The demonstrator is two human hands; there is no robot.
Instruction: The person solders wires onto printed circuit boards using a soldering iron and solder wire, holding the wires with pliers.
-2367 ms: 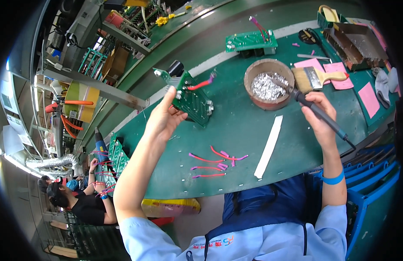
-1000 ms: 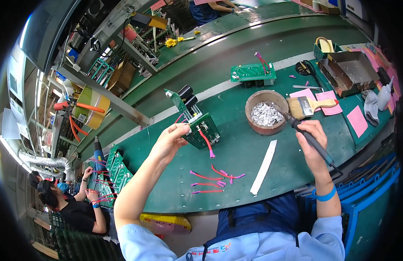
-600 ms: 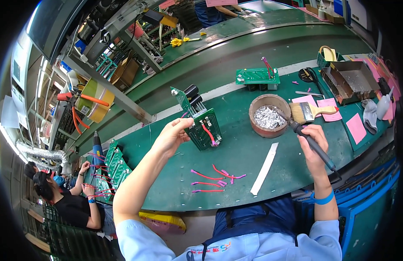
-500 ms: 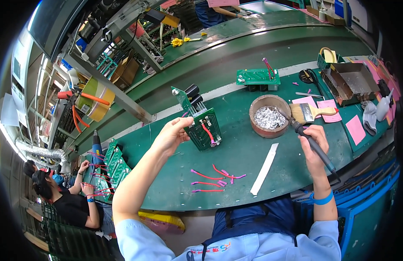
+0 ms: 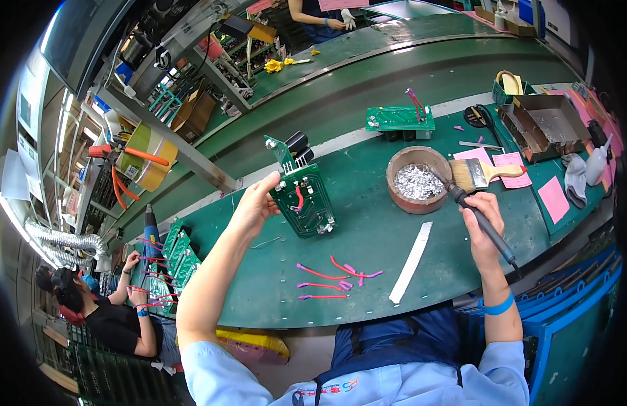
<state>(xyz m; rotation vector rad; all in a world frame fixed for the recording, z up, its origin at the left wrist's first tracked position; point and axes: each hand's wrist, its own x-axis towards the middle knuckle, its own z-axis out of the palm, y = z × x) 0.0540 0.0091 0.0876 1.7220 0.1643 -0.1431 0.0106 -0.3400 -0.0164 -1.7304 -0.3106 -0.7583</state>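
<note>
Left hand [image 5: 256, 206] closed on the edge of a green circuit board [image 5: 301, 196], thumb and fingers pinching its near-left side and holding it tilted up off the green table [image 5: 368, 237], solder side toward the head camera. Right hand [image 5: 481, 215] wrapped around the dark handle of a soldering iron [image 5: 477, 215], tip aimed up-left toward the rim of a round bowl [image 5: 418, 180] full of silvery scraps, well apart from the board. Judging by that gap, no joint under work at this instant; board lifted for a look or a turn, iron parked in the grip. Short red wire [image 5: 299, 198] already looped on the board's face, so at least one lead seemingly fitted; several loose pink and red wires [image 5: 330, 276] lying on the table just below the board, apparently yet to be used. On the board itself: pale solder points scattered over the green face, black cylindrical parts [image 5: 298, 145] jutting from the far upper end, lower corner hanging just above the table. Quality of the joints too small to tell. Second, similar board [image 5: 400, 119] flat farther back with a pink lead standing up from it. White strip [image 5: 411, 262] lying slantwise near the right forearm, wooden-handled brush [image 5: 484, 172] beside the bowl.
</note>
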